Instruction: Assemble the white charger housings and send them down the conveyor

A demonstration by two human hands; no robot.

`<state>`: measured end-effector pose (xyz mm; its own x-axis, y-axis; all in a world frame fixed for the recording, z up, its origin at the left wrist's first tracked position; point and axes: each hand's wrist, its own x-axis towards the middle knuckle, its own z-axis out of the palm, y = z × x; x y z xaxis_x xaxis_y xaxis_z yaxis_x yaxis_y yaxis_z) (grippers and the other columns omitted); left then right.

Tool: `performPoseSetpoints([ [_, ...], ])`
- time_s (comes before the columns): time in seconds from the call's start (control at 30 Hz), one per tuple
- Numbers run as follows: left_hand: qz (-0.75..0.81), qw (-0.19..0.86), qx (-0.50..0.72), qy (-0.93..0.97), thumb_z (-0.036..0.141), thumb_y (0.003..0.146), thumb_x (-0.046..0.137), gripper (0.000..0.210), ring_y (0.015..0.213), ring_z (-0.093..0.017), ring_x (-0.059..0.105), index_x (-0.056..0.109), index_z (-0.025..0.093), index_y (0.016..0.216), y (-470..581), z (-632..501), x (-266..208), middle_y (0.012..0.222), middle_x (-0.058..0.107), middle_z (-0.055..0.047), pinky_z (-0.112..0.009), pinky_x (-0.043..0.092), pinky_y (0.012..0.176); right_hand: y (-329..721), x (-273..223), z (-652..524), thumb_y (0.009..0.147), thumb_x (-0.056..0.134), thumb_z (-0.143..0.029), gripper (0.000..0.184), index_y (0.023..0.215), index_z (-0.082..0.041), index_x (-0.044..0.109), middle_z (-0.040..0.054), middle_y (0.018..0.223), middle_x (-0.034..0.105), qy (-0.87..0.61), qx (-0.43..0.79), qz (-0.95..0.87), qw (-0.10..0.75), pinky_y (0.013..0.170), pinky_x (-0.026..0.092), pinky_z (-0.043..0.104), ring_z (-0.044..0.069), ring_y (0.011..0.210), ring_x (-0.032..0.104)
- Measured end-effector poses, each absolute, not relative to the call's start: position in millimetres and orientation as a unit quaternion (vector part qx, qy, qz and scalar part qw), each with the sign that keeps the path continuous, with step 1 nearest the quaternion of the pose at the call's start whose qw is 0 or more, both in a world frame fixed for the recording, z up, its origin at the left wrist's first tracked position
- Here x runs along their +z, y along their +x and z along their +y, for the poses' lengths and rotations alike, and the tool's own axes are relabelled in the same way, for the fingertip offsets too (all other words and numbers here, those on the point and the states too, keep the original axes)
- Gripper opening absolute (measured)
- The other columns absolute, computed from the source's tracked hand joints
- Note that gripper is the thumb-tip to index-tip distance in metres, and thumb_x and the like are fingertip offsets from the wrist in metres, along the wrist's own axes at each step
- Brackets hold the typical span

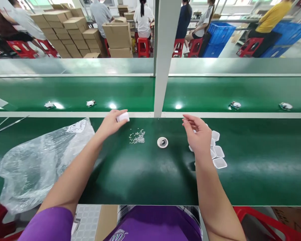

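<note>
My left hand [112, 123] is closed around a small white plastic piece [123, 116], held just above the green bench near its back edge. To its right, a loose pile of tiny clear bits [137, 136] lies on the bench. Between my two hands sits a small round white part [162, 142] with a dark and grey centre. My right hand [197, 132] hovers with thumb and fingertips drawn together; what they pinch, if anything, is too small to make out. Several translucent white square covers [218, 151] lie beside and partly behind this hand.
A clear plastic bag [43, 160] with a handwritten label covers the bench at left, near thin metal tweezers [11, 125]. Beyond the rail runs a green belt [130, 93] carrying small white-and-green assemblies [90, 103]. A white post [163, 60] rises centrally; people sit beyond.
</note>
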<state>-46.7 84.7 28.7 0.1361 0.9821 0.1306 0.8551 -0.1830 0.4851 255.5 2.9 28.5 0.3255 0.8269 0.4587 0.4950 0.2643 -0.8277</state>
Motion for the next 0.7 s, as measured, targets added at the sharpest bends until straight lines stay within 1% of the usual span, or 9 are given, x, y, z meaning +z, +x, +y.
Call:
performPoseSetpoints([
  [0.07, 0.64, 0.102, 0.175, 0.741, 0.035, 0.079, 0.057, 0.055, 0.104, -0.029, 0.062, 0.059, 0.018, 0.132, -44, 115, 36, 0.11, 0.067, -0.011, -0.039, 0.048, 0.093, 274, 32, 3, 0.086, 0.05, -0.027, 0.028, 0.103, -0.021, 0.071, 0.0061, 0.096, 0.073, -0.63, 0.08, -0.568, 0.523, 0.075, 0.056, 0.036, 0.019, 0.08, 0.067],
  [0.17, 0.695, 0.052, 0.121, 0.707, 0.029, 0.075, 0.061, 0.07, 0.113, -0.036, 0.059, 0.046, 0.015, 0.141, -37, 158, 40, 0.113, 0.068, -0.015, -0.042, 0.048, 0.094, 301, 40, -1, 0.083, 0.047, -0.02, 0.031, 0.099, -0.021, 0.073, 0.0081, 0.098, 0.072, -0.74, 0.025, -0.553, 0.382, 0.073, 0.052, 0.037, 0.022, 0.083, 0.066],
  [0.27, 0.731, 0.064, 0.086, 0.674, 0.025, 0.071, 0.062, 0.065, 0.119, -0.039, 0.056, 0.052, 0.013, 0.134, -29, 190, 38, 0.117, 0.068, -0.019, -0.045, 0.048, 0.094, 316, 49, -6, 0.082, 0.051, -0.018, 0.028, 0.097, -0.022, 0.075, 0.0084, 0.099, 0.071, -0.822, 0.06, -0.523, 0.219, 0.068, 0.046, 0.034, 0.024, 0.087, 0.065],
  [0.37, 0.738, 0.088, 0.075, 0.664, 0.023, 0.069, 0.063, 0.06, 0.117, -0.042, 0.058, 0.057, 0.012, 0.127, -22, 204, 32, 0.117, 0.068, -0.022, -0.047, 0.049, 0.092, 317, 51, -6, 0.085, 0.053, -0.02, 0.03, 0.108, -0.023, 0.073, 0.0091, 0.107, 0.071, -0.832, 0.074, -0.534, 0.129, 0.071, 0.042, 0.034, 0.025, 0.094, 0.061],
  [0.43, 0.741, 0.09, 0.081, 0.661, 0.023, 0.071, 0.062, 0.065, 0.117, -0.043, 0.059, 0.052, 0.009, 0.133, -19, 205, 29, 0.119, 0.066, -0.025, -0.049, 0.05, 0.092, 313, 45, -4, 0.088, 0.052, -0.02, 0.033, 0.115, -0.024, 0.07, 0.0093, 0.114, 0.07, -0.824, 0.056, -0.554, 0.105, 0.076, 0.039, 0.036, 0.027, 0.101, 0.057],
  [0.47, 0.742, 0.088, 0.084, 0.659, 0.024, 0.073, 0.061, 0.069, 0.119, -0.043, 0.057, 0.047, 0.008, 0.138, -18, 204, 27, 0.122, 0.064, -0.026, -0.05, 0.049, 0.093, 311, 42, -3, 0.089, 0.051, -0.019, 0.032, 0.113, -0.024, 0.071, 0.0089, 0.116, 0.069, -0.819, 0.047, -0.563, 0.099, 0.078, 0.037, 0.038, 0.027, 0.104, 0.055],
  [0.57, 0.74, 0.062, 0.133, 0.657, 0.031, 0.076, 0.061, 0.082, 0.13, -0.045, 0.046, 0.032, 0.003, 0.147, -18, 195, 22, 0.135, 0.054, -0.03, -0.055, 0.043, 0.101, 308, 31, 0, 0.09, 0.048, -0.017, 0.028, 0.091, -0.023, 0.075, 0.0087, 0.107, 0.073, -0.807, 0.03, -0.582, 0.1, 0.083, 0.032, 0.042, 0.028, 0.104, 0.051],
  [0.63, 0.722, 0.04, 0.207, 0.659, 0.032, 0.076, 0.061, 0.082, 0.135, -0.045, 0.039, 0.032, 0.003, 0.147, -19, 185, 19, 0.14, 0.048, -0.03, -0.058, 0.037, 0.107, 308, 30, 0, 0.089, 0.047, -0.014, 0.03, 0.078, -0.021, 0.074, 0.0099, 0.097, 0.074, -0.803, 0.025, -0.582, 0.124, 0.085, 0.032, 0.045, 0.028, 0.103, 0.051],
  [0.7, 0.687, 0.039, 0.283, 0.669, 0.03, 0.076, 0.059, 0.075, 0.135, -0.042, 0.039, 0.037, 0.004, 0.144, -18, 168, 17, 0.139, 0.05, -0.027, -0.058, 0.034, 0.111, 307, 34, -2, 0.088, 0.049, -0.015, 0.028, 0.078, -0.021, 0.074, 0.0095, 0.094, 0.075, -0.789, 0.035, -0.582, 0.196, 0.088, 0.033, 0.048, 0.029, 0.104, 0.053],
])
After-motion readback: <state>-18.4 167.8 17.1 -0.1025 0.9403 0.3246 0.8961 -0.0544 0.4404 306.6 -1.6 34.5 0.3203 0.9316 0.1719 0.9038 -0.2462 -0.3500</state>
